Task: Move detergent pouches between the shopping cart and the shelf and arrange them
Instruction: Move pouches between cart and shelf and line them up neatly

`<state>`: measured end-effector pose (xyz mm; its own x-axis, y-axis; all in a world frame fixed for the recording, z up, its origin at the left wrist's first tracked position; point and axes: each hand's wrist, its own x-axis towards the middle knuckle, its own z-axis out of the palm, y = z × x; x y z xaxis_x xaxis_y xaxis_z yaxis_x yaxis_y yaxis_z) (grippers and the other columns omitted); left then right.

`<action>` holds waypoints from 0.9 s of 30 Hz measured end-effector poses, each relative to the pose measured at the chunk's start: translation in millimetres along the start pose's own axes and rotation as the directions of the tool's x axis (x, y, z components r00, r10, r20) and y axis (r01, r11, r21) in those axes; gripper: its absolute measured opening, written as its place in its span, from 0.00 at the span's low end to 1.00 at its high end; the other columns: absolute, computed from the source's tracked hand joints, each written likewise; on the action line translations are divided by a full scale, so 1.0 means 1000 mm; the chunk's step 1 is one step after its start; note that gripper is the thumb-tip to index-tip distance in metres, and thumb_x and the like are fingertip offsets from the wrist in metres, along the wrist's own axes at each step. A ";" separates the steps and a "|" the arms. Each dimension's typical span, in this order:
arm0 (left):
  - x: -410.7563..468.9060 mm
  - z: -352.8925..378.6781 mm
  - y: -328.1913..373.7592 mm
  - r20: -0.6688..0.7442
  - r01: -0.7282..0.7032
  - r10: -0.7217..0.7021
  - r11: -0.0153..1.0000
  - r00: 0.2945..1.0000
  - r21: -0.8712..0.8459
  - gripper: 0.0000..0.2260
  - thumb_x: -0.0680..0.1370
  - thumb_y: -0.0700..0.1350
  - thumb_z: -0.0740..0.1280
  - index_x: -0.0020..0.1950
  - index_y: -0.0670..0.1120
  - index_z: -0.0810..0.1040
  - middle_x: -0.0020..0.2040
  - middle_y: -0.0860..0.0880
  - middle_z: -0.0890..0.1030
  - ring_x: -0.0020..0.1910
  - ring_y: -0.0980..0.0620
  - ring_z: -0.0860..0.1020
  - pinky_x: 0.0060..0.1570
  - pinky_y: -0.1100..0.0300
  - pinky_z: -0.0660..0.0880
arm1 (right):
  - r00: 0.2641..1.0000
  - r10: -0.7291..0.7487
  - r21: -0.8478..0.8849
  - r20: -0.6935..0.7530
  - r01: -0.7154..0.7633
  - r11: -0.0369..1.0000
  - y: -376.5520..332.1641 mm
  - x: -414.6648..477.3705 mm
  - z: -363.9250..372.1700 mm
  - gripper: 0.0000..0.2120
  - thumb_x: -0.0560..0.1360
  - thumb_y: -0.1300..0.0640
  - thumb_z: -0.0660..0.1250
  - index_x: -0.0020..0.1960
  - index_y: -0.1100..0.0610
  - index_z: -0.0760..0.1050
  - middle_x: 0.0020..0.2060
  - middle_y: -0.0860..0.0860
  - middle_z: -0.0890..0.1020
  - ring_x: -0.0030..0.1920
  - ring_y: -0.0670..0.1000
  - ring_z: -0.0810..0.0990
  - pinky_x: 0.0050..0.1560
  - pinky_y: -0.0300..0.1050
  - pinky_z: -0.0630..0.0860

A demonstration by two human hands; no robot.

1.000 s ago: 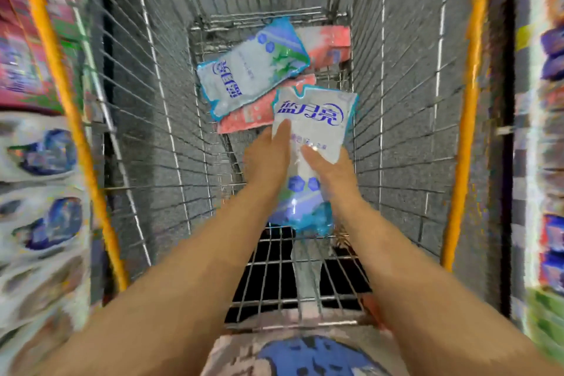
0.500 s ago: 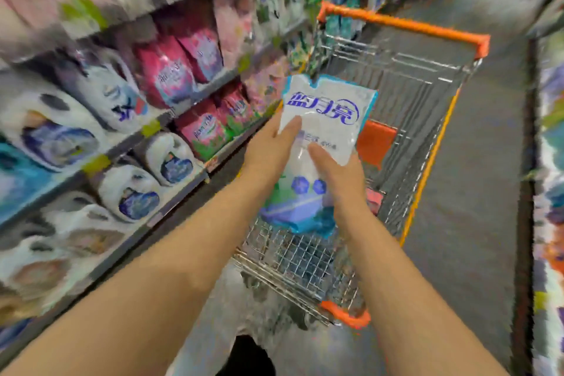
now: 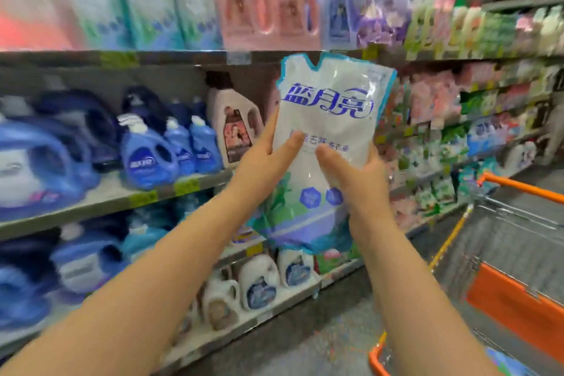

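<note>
— What's around you?
— A shop aisle. The shelf (image 3: 91,207) runs along my left and on ahead, and all of it is blurred. There are blue bottles (image 3: 149,159) on the middle row with a pink jug (image 3: 233,128) beside them. White jugs (image 3: 259,284) stand on the bottom row, and stock pouches (image 3: 146,0) and pink bottles (image 3: 262,6) up top. The floor (image 3: 335,339) below is grey.

— And the hands?
— My left hand (image 3: 265,162) grips the pouch (image 3: 329,113) by its left edge, thumb across the front and fingers behind. My right hand (image 3: 357,177) grips the right edge the same way, thumb on the front. The two thumbs lie near each other without touching.

— How does the pouch sit?
— It's upright, with its long axis near vertical and the top leaning slightly right. The notched top edge is up and the printed face is toward me.

— Its look?
— It's glossy white with a blue border and has large blue characters across the upper part, with smaller print under them. Lower down are two blue hexagons and green leaves. The bottom is blue and a little crumpled.

— Where is it?
— In the air in front of the shelf, its top level with the upper row's edge. It touches only my hands. The cart (image 3: 525,189), wire with orange trim, stands low on my right, well apart from it.
</note>
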<state>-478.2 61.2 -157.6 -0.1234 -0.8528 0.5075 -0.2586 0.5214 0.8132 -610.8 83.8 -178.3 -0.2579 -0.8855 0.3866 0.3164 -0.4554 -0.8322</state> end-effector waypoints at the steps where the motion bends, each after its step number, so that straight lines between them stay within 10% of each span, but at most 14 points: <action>1: 0.006 -0.028 0.002 -0.010 -0.039 0.039 0.999 0.999 0.027 0.30 0.73 0.61 0.62 0.74 0.58 0.60 0.61 0.64 0.73 0.60 0.63 0.73 0.59 0.67 0.70 | 0.999 -0.017 0.017 0.030 0.016 1.000 0.000 0.003 0.028 0.19 0.68 0.67 0.73 0.58 0.60 0.76 0.48 0.56 0.84 0.48 0.54 0.83 0.48 0.47 0.81; 8: 0.041 -0.199 0.008 -0.146 -0.108 0.121 0.990 0.982 0.095 0.40 0.64 0.62 0.67 0.74 0.61 0.56 0.62 0.58 0.77 0.59 0.57 0.77 0.62 0.55 0.73 | 0.958 -0.157 0.084 0.239 0.141 0.986 0.012 0.039 0.195 0.15 0.68 0.67 0.73 0.50 0.52 0.76 0.40 0.48 0.85 0.42 0.47 0.83 0.43 0.41 0.80; 13: 0.081 -0.276 -0.003 -0.224 -0.137 0.132 0.991 0.966 -0.004 0.27 0.71 0.48 0.72 0.68 0.55 0.65 0.55 0.54 0.81 0.52 0.55 0.80 0.53 0.60 0.77 | 0.924 -0.207 0.118 0.321 0.178 0.977 0.029 0.083 0.284 0.15 0.68 0.65 0.73 0.52 0.54 0.77 0.41 0.48 0.85 0.42 0.46 0.83 0.44 0.40 0.80; 27: 0.278 -0.432 -0.037 -0.451 -0.409 0.405 0.908 0.795 0.094 0.30 0.67 0.37 0.72 0.66 0.47 0.66 0.55 0.46 0.80 0.47 0.53 0.81 0.43 0.61 0.78 | 0.813 -0.291 0.230 0.505 0.199 0.953 0.071 0.291 0.497 0.08 0.71 0.54 0.73 0.48 0.56 0.80 0.39 0.50 0.83 0.35 0.47 0.80 0.29 0.37 0.74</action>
<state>-88.7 -182.0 76.6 0.2291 -0.4530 0.8616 -0.2741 0.8193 0.5037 -209.3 -252.1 72.7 0.1591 -0.6333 0.7573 0.4597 -0.6314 -0.6246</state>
